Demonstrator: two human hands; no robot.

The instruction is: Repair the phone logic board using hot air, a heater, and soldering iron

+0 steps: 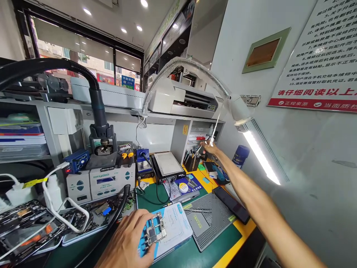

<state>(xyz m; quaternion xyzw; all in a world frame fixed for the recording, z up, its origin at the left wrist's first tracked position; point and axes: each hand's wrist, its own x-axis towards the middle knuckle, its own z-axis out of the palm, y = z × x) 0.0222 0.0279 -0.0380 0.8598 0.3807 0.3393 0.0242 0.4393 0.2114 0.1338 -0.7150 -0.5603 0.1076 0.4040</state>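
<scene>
My left hand (128,238) is closed around the edges of a small phone circuit board (155,230), with blue parts showing behind and beside it. The board is over a white and blue box (175,227). My right arm stretches far forward, and my right hand (211,147) is by a dark tool holder (192,160) with several thin tools standing in it. Its fingers look pinched together near a thin silvery tool; what they grip is too small to make out. A white cord (215,128) hangs in front of that hand.
Right of the box lies a grey perforated mat (206,223) with tweezers (198,210) on it, beside a dark phone (232,204). A lit lamp (260,156) hangs over my right arm. The soldering station (102,182) and a black hose (122,204) stand at left.
</scene>
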